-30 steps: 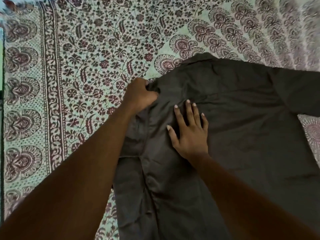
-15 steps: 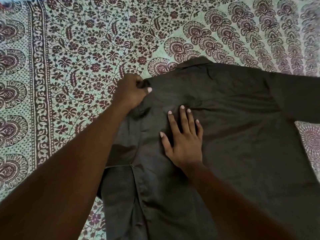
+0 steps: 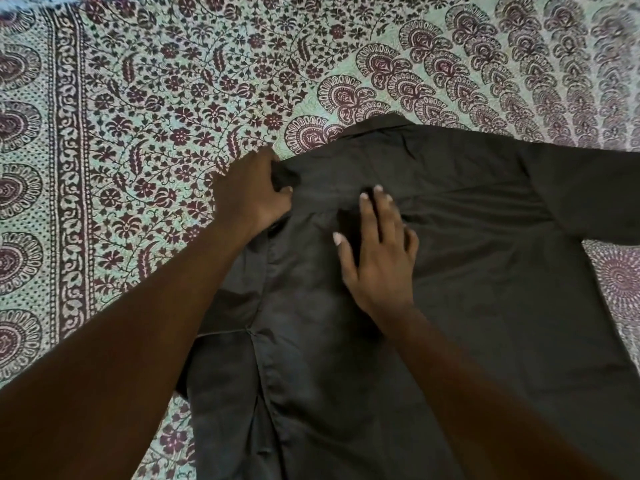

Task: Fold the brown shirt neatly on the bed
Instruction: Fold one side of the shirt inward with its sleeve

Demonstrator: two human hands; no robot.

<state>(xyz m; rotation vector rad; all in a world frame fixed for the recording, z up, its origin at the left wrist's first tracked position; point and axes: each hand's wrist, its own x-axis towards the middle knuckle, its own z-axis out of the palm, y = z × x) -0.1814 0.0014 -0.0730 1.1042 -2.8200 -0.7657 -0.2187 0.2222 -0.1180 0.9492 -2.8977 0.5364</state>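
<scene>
Brown shirt (image 3: 467, 271) on bed (image 3: 145, 140): left hand (image 3: 251, 192) fingers pinch its shoulder, right hand (image 3: 379, 258) lies flat, released.

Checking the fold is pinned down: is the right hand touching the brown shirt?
Touching. The head view shows the right hand lying palm-down on the brown shirt, fingers spread against the cloth with no gap.
</scene>
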